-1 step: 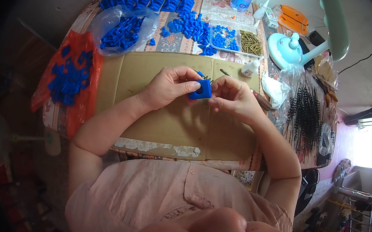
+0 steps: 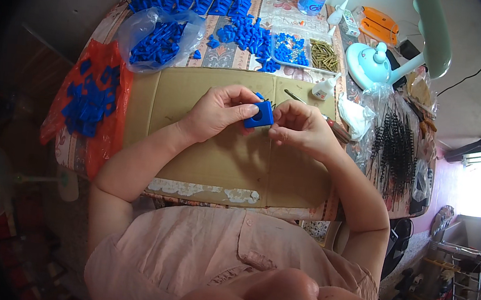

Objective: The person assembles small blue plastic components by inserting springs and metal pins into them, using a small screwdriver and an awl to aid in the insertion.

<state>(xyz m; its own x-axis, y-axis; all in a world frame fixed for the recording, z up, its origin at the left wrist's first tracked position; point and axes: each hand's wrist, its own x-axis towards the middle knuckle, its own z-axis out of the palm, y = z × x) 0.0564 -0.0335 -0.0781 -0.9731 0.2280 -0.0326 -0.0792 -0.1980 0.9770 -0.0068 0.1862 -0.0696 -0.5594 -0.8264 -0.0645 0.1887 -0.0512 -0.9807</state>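
Above the cardboard, my left hand [image 2: 218,112] grips a square blue plastic piece [image 2: 263,119] between thumb and fingers. The piece has a round opening in its face, and thin dark bits stick up behind its top edge. My right hand [image 2: 302,128] is at the right edge of the piece, thumb and fingertips drawn together in a pinch. What those fingertips hold, if anything, is too small to make out.
Cardboard [image 2: 204,164] covers the table's middle. Around it are a red bag of blue parts [image 2: 90,105], a clear bag [image 2: 158,42], a tray of brass-coloured pieces [image 2: 324,56], a glue bottle [image 2: 324,88], a lamp base [image 2: 368,65] and black coiled wires [image 2: 394,148].
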